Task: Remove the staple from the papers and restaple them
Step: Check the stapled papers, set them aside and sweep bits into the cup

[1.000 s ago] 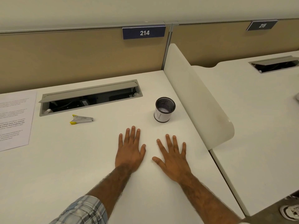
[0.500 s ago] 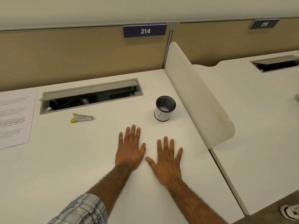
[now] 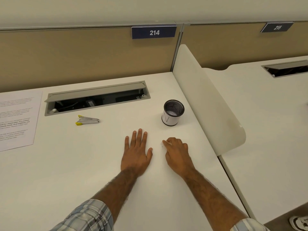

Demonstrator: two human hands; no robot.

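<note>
The printed papers [image 3: 16, 120] lie flat at the desk's far left edge, partly cut off by the frame. A small silver stapler with yellow ends [image 3: 87, 120] lies on the white desk [image 3: 66, 164] between the papers and my hands. My left hand [image 3: 136, 152] rests flat on the desk, fingers straight and spread. Just to its right, my right hand [image 3: 177, 151] has its fingers curled under, with the fingertips on the desk. I see nothing held in it. Both hands are well right of the papers and the stapler.
A black mesh cup with a white label [image 3: 172, 113] stands just beyond my right hand. An open grey cable tray [image 3: 96, 99] is set into the desk behind the stapler. A white curved divider [image 3: 208, 104] bounds the desk's right side. A tan partition closes the back.
My right hand's fingers, flat and spread before, have curled under. My left hand has stayed flat in place. The papers and the stapler have not moved.
</note>
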